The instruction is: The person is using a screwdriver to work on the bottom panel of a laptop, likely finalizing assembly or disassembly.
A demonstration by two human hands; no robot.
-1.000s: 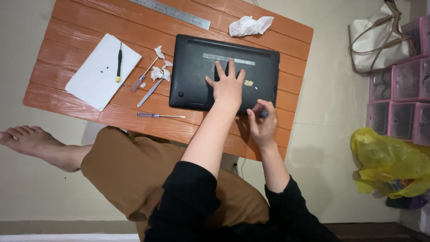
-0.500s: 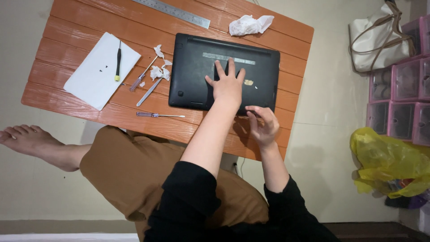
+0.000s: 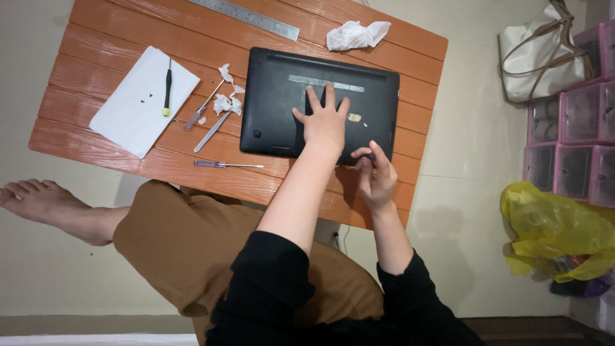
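Fingers of the left hand (image 3: 325,123) lie spread and flat on the underside of the black laptop (image 3: 318,104), palm pressing down near its middle, with nothing gripped. The right hand (image 3: 377,179) sits at the laptop's near edge toward its right corner, fingers curled together and pinched on a small dark tool (image 3: 370,156); its tip is hidden, so I cannot tell exactly where it meets the case. The laptop rests bottom-up on the orange slatted table (image 3: 115,138), toward the table's right half, its near edge close to the table's near edge.

Left of the laptop lie metal tweezers (image 3: 211,123), a clear-handled screwdriver (image 3: 227,164), another small driver (image 3: 202,107) and scraps of white tissue (image 3: 224,101). Farther left a white sheet of paper (image 3: 131,109) carries a black-handled screwdriver (image 3: 167,91) and a few tiny dark specks. A steel ruler (image 3: 253,18) runs along the far edge, with a crumpled tissue (image 3: 355,34) beside it. Bare tabletop remains between the paper and the near left corner. Off the table to the right stand pink drawer boxes (image 3: 570,138), a cream bag (image 3: 535,51) and a yellow plastic bag (image 3: 554,227).
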